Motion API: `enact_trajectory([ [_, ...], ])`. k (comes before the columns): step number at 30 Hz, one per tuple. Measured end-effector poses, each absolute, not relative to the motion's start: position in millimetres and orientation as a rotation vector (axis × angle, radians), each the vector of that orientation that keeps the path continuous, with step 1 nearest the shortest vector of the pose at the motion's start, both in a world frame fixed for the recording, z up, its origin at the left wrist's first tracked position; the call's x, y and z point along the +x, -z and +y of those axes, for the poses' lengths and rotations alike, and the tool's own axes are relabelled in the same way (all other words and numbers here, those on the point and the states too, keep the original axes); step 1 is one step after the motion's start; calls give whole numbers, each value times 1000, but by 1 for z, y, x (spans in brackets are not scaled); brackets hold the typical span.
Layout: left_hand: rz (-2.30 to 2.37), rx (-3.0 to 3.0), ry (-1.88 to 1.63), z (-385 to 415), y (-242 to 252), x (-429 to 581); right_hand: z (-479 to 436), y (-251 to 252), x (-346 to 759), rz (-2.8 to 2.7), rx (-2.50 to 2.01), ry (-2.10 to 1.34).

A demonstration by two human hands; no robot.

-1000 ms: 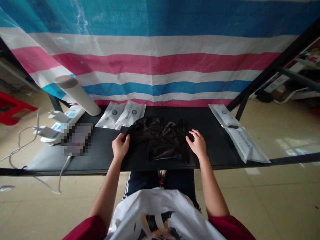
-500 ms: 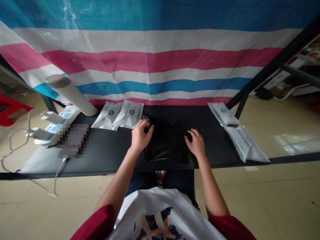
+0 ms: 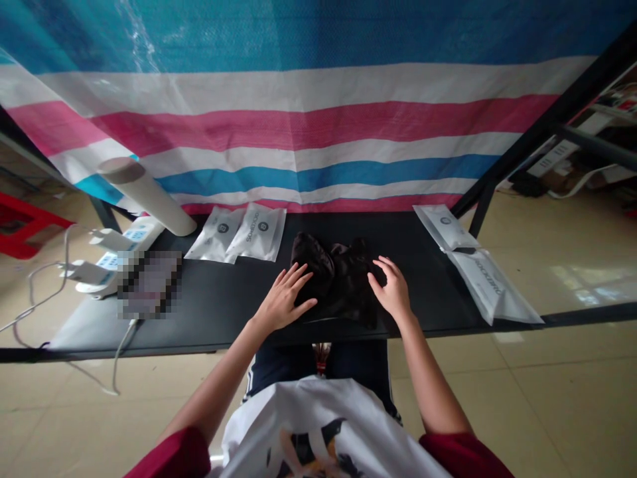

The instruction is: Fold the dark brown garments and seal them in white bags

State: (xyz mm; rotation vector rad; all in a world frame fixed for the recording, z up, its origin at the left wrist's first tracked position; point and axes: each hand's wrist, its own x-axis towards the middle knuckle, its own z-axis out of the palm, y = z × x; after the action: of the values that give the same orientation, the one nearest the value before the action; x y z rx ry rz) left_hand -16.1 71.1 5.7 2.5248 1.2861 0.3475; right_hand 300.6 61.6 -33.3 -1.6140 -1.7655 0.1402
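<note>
- Head view: the dark brown satiny garment (image 3: 338, 282) lay bunched in the middle of the black tabletop (image 3: 219, 305).
- The left hand (image 3: 283, 299), open, rested its fingertips against the cloth without gripping; the right hand (image 3: 393, 289), lightly curled, touched the garment's right side, with no clear pinch.
- Uneven pressure could have made the slippery cloth slide or ruck.
- White packets (image 3: 256, 232) bore a round logo and dark lettering, too slanted to read surely.

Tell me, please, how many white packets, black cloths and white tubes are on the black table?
White packets: 4
Black cloth: 1
White tube: 1
Total: 6
</note>
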Motion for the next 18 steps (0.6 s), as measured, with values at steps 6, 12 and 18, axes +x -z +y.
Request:
enact_trajectory([
  [6,1113,2584,-265,47,2,-47,7,18,294,-2146,-1454,-462],
  [12,1134,2603,-281,37,13,-53,-17,26,298,-2293,-1461,-512],
  [18,1074,2557,-306,37,15,-62,-29,34,301,-2179,-1380,-507],
])
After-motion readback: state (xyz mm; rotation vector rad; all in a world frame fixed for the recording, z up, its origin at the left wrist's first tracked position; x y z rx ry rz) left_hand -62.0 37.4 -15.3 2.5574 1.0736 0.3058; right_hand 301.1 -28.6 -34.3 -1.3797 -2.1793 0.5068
